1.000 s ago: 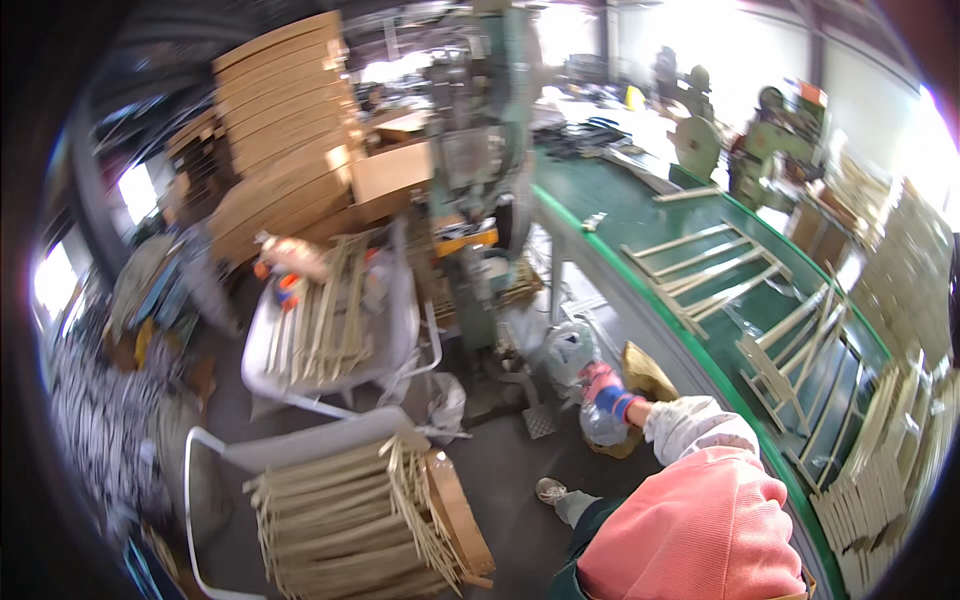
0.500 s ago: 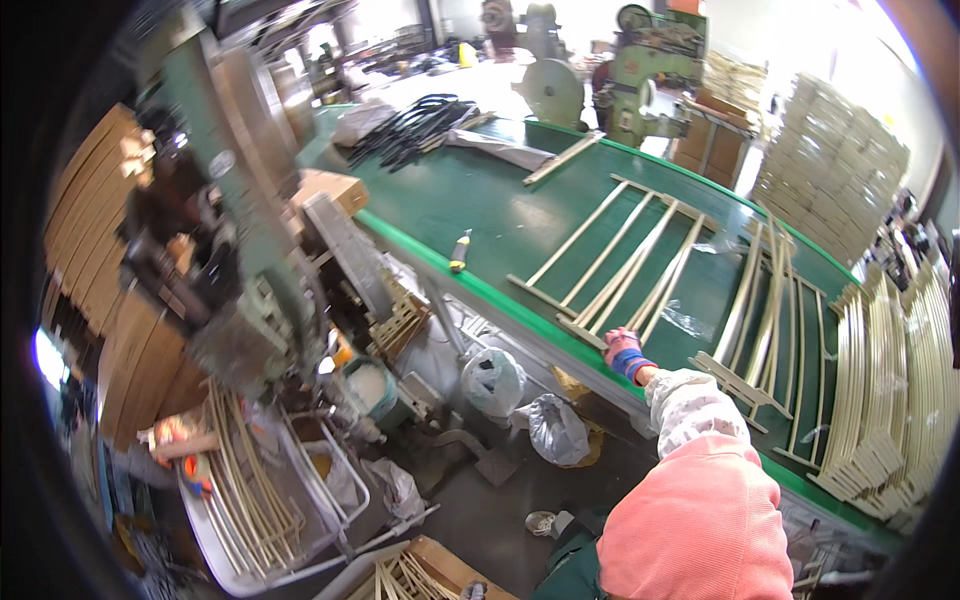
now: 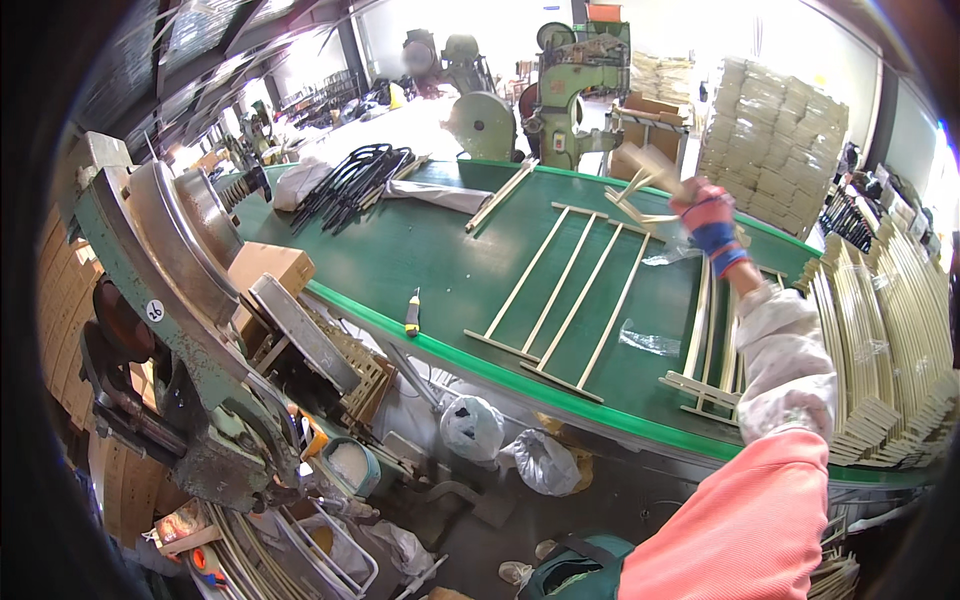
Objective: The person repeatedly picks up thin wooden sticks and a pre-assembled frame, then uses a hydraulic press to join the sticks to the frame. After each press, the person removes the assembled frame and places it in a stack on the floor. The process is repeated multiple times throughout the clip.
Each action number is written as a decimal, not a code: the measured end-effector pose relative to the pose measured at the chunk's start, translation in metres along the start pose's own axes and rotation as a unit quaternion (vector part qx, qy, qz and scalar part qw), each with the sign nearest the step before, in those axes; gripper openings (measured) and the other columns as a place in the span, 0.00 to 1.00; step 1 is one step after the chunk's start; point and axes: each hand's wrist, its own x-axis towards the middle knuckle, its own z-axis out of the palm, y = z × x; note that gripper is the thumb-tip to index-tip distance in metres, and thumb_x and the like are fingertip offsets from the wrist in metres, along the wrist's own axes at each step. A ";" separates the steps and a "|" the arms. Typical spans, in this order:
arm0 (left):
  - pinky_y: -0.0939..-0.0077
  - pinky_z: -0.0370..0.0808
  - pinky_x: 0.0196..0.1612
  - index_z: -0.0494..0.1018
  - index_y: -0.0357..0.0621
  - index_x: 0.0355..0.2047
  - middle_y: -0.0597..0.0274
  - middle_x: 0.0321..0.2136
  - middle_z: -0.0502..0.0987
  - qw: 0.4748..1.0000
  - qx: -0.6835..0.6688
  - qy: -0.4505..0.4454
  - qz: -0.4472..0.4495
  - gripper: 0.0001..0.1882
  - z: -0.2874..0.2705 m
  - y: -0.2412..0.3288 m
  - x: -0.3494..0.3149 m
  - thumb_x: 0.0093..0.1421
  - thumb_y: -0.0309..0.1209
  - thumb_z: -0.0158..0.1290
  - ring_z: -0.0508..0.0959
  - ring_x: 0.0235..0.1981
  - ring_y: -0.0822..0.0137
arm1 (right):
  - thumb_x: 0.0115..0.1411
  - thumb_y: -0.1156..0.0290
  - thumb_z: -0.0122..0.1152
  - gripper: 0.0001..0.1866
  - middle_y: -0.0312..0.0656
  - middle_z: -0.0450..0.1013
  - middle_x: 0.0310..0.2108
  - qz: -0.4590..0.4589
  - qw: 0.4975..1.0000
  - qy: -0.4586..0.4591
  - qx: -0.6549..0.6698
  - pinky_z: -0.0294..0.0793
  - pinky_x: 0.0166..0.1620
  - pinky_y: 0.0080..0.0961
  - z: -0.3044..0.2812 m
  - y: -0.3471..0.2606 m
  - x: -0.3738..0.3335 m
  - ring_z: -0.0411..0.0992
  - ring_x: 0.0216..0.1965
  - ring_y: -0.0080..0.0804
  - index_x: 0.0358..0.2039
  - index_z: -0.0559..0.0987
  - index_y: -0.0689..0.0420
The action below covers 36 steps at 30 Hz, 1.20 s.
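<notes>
My right hand [image 3: 708,215], in a red and blue glove, is raised over the far side of the green table [image 3: 400,275]. Its fingers are closed around a cream-coloured metal frame [image 3: 650,180], smeared by motion and seen edge-on. To its left, two flat cream frames [image 3: 565,270] with thin parallel bars lie on the tabletop. Below my forearm are more cream frames [image 3: 700,335], partly covered by the sleeve. Scraps of clear plastic film [image 3: 648,340] lie between them. My left hand is out of the picture.
A utility knife [image 3: 413,312] rests near the front edge. Black bent tubes [image 3: 355,185] are heaped at the far left. Tall stacks of cream frames [image 3: 880,340] stand at the right end. A large green press [image 3: 170,320] rises on the left; plastic bags [image 3: 545,460] sit below the table.
My right hand has lifted from the table's front edge up and away to the far right, taking a cream frame with it. The view has turned upward. Two frames stay flat there.
</notes>
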 end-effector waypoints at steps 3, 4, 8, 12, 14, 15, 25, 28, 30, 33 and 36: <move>0.61 0.70 0.44 0.74 0.37 0.37 0.45 0.35 0.75 0.999 -0.012 -0.037 0.011 0.17 0.010 -0.004 0.008 0.55 0.39 0.51 0.73 0.41 0.48 | 0.41 0.58 0.67 0.20 0.45 0.76 0.26 0.071 0.987 0.075 0.120 0.74 0.33 0.30 -0.063 0.055 0.023 0.74 0.27 0.41 0.35 0.77 0.52; 0.61 0.70 0.44 0.74 0.37 0.37 0.45 0.36 0.75 0.998 -0.012 -0.053 0.022 0.17 0.013 0.004 0.015 0.56 0.39 0.51 0.73 0.41 0.48 | 0.42 0.61 0.68 0.19 0.45 0.76 0.24 0.099 0.980 0.079 0.155 0.73 0.32 0.27 -0.087 0.066 0.019 0.74 0.25 0.38 0.35 0.77 0.53; 0.61 0.68 0.47 0.73 0.40 0.39 0.52 0.39 0.75 0.971 0.126 -0.045 0.200 0.19 0.016 0.092 0.062 0.51 0.39 0.51 0.73 0.41 0.54 | 0.47 0.71 0.65 0.12 0.36 0.73 0.20 0.095 0.957 0.071 0.265 0.69 0.22 0.20 -0.197 0.076 -0.003 0.70 0.18 0.22 0.32 0.77 0.60; 0.58 0.60 0.56 0.67 0.39 0.48 0.54 0.50 0.67 0.855 0.066 0.132 0.497 0.27 0.012 0.230 0.080 0.47 0.34 0.56 0.64 0.54 0.54 | 0.50 0.77 0.60 0.05 0.28 0.65 0.15 0.079 0.917 0.035 0.388 0.59 0.15 0.13 -0.276 0.050 -0.010 0.62 0.12 0.14 0.25 0.72 0.54; 0.55 0.59 0.55 0.62 0.39 0.52 0.50 0.54 0.62 0.832 0.039 0.147 0.534 0.29 -0.003 0.277 0.062 0.49 0.32 0.54 0.61 0.55 0.49 | 0.51 0.78 0.59 0.05 0.28 0.64 0.13 0.087 0.926 -0.017 0.368 0.58 0.13 0.12 -0.297 0.027 -0.018 0.61 0.10 0.14 0.24 0.72 0.55; 0.51 0.58 0.55 0.62 0.38 0.52 0.47 0.54 0.62 0.816 0.037 0.166 0.552 0.29 -0.014 0.294 0.052 0.51 0.35 0.54 0.61 0.54 0.46 | 0.51 0.77 0.59 0.05 0.29 0.65 0.14 0.085 0.917 -0.032 0.389 0.58 0.13 0.12 -0.301 0.010 -0.028 0.61 0.10 0.14 0.24 0.72 0.55; 0.53 0.58 0.52 0.58 0.43 0.55 0.39 0.52 0.61 0.797 -0.079 0.330 0.500 0.35 -0.116 0.271 -0.037 0.51 0.45 0.55 0.62 0.52 0.42 | 0.39 0.72 0.72 0.12 0.29 0.68 0.16 -0.079 0.856 -0.238 0.452 0.64 0.23 0.16 -0.304 -0.223 -0.104 0.61 0.20 0.13 0.22 0.76 0.60; 0.58 0.55 0.56 0.55 0.34 0.56 0.42 0.50 0.65 0.777 -0.269 0.326 0.466 0.38 -0.131 0.247 -0.028 0.51 0.42 0.57 0.68 0.49 0.48 | 0.40 0.68 0.74 0.15 0.29 0.68 0.17 -0.131 0.771 -0.357 0.511 0.63 0.23 0.14 -0.293 -0.278 -0.115 0.62 0.21 0.12 0.25 0.77 0.61; 0.59 0.55 0.57 0.51 0.30 0.58 0.40 0.49 0.65 0.762 -0.394 0.296 0.420 0.42 -0.145 0.237 -0.021 0.51 0.40 0.58 0.67 0.50 0.48 | 0.45 0.66 0.72 0.14 0.29 0.69 0.17 -0.127 0.720 -0.412 0.544 0.63 0.24 0.15 -0.286 -0.316 -0.127 0.61 0.20 0.12 0.26 0.78 0.61; 0.64 0.60 0.55 0.49 0.29 0.59 0.44 0.48 0.65 0.824 -0.378 0.246 0.343 0.40 -0.183 0.223 -0.009 0.54 0.37 0.56 0.67 0.48 0.55 | 0.46 0.65 0.70 0.14 0.40 0.67 0.14 -0.295 0.725 -0.355 0.511 0.63 0.22 0.19 -0.279 -0.363 -0.131 0.61 0.16 0.20 0.24 0.76 0.61; 0.72 0.65 0.50 0.55 0.34 0.57 0.55 0.46 0.66 0.769 -0.559 0.103 0.291 0.33 -0.209 0.225 -0.007 0.55 0.31 0.56 0.67 0.45 0.68 | 0.42 0.65 0.72 0.15 0.39 0.71 0.17 -0.397 0.730 -0.256 0.493 0.66 0.23 0.25 -0.276 -0.389 -0.132 0.70 0.19 0.30 0.26 0.76 0.61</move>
